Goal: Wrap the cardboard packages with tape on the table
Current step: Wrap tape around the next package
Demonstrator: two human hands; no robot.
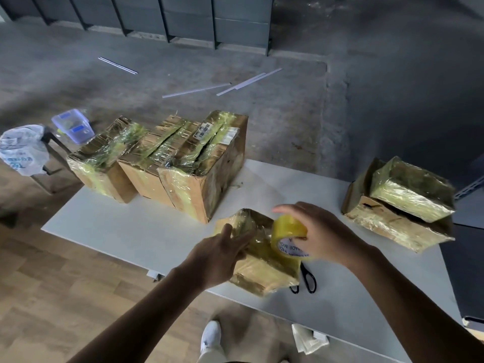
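Note:
A small cardboard package (pixel 264 271), shiny with yellowish tape, lies at the near edge of the white table (pixel 136 231). My left hand (pixel 222 254) grips its left side. My right hand (pixel 317 231) holds a roll of yellow tape (pixel 288 238) above the package's top right. Three bigger taped boxes (pixel 167 158) stand in a row at the table's far left. Two more taped packages (pixel 403 205) are stacked at the far right.
Black-handled scissors (pixel 306 279) lie on the table just right of the small package. A clear plastic container (pixel 73 125) and a plastic bag (pixel 22 148) sit on a stand beyond the left end. Thin white strips (pixel 235 86) lie on the concrete floor.

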